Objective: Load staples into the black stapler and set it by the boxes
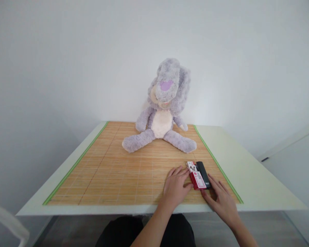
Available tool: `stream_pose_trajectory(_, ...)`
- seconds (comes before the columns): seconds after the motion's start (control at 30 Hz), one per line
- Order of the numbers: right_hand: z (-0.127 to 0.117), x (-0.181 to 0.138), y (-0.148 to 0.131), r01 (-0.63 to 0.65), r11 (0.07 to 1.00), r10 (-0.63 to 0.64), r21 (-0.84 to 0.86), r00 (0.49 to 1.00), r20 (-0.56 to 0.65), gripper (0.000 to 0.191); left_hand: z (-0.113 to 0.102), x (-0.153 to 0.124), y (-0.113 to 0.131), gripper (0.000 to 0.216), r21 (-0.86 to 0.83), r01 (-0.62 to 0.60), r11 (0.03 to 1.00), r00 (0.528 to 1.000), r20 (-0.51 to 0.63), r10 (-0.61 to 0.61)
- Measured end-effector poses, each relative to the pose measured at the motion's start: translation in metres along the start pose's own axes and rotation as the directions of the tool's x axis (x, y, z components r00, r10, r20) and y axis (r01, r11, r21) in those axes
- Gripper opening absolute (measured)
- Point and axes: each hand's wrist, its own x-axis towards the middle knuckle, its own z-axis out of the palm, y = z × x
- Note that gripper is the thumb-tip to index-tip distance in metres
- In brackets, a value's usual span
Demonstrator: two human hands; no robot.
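A small red and white box (198,180) lies on the bamboo mat near its front right. Just behind it is a white box (192,166) with a dark picture and red print. Along their right side rests a black stapler (203,174), lengthwise. My left hand (177,183) lies flat on the mat, fingers stretched out, with fingertips and thumb at the left side of the boxes. My right hand (221,200) is open too. Its index fingertip is by the stapler's right side and its thumb by the near edge of the red and white box.
A grey plush rabbit (161,125) sits at the back of the mat, against the wall. The green-edged bamboo mat (118,171) covers much of the white table (247,164). A white curved bar (9,219) shows at lower left. My legs are under the table.
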Motion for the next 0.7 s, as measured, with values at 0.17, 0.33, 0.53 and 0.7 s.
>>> stream_pose_trajectory(0.17,0.001,0.0,0.002,0.002,1.0,-0.002,0.018,1.0,0.0,0.074,0.0,0.0,-0.001,0.062,0.026,-0.01,1.0,1.0,-0.002,0.01)
stream_pose_trajectory(0.33,-0.003,0.001,-0.003,0.013,0.999,-0.014,0.043,1.0,0.008,0.071,-0.001,0.001,0.0,0.06,0.001,-0.002,1.0,1.0,-0.013,0.002)
stream_pose_trajectory(0.53,-0.015,0.004,-0.013,-0.003,0.99,0.003,0.139,1.0,0.0,0.07,-0.003,-0.001,0.005,0.053,-0.102,0.016,0.995,0.997,-0.08,-0.024)
stream_pose_trajectory(0.7,-0.055,-0.007,-0.056,-0.059,0.933,0.122,0.355,0.98,-0.158,0.062,-0.048,-0.027,-0.026,0.044,-0.044,0.063,0.997,0.989,-0.133,-0.068)
